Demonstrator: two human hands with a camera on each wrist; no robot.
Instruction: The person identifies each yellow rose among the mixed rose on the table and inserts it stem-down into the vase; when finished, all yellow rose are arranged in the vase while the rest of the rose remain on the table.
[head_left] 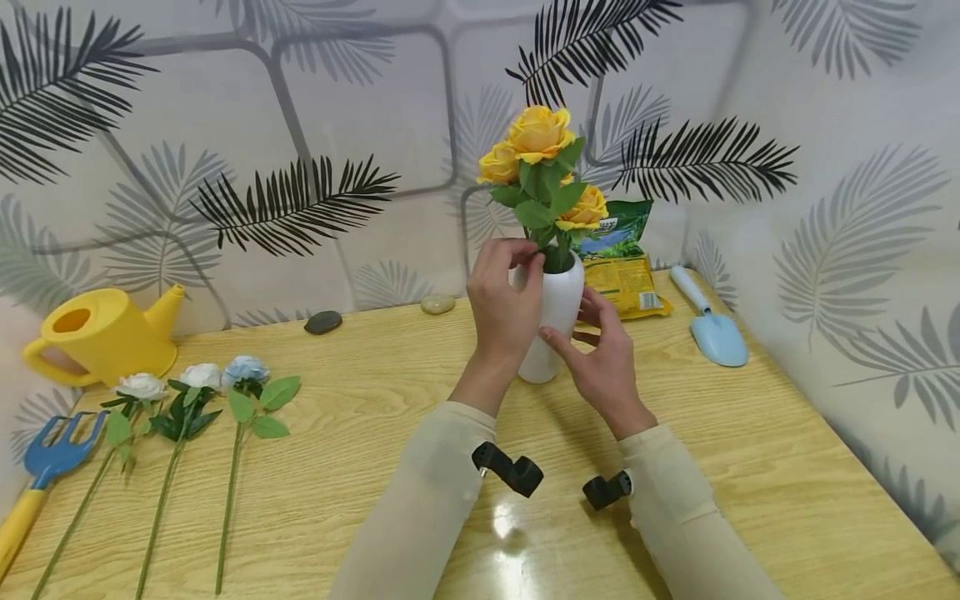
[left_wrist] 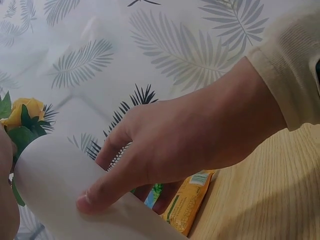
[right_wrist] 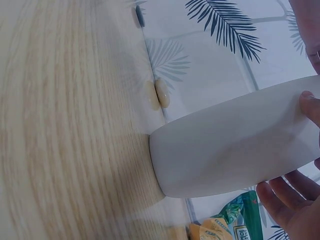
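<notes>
A white vase [head_left: 551,321] stands on the table with several yellow roses [head_left: 542,133] in its mouth. My left hand [head_left: 504,292] is at the left side of the rim, thumb and forefinger pinching a rose stem among the green leaves. My right hand [head_left: 603,358] grips the vase from the right, thumb across the front and fingers behind. That grip also shows in the left wrist view, with the right hand [left_wrist: 160,140] around the vase [left_wrist: 65,185]. Seen sideways in the right wrist view, the base of the vase [right_wrist: 225,140] meets the tabletop.
A yellow-green packet [head_left: 622,275] leans behind the vase, with a blue trowel [head_left: 716,333] to its right. Two stones [head_left: 437,303] lie along the wall. At left are a yellow watering can [head_left: 112,333], a hand fork [head_left: 56,458] and three loose flowers [head_left: 247,375].
</notes>
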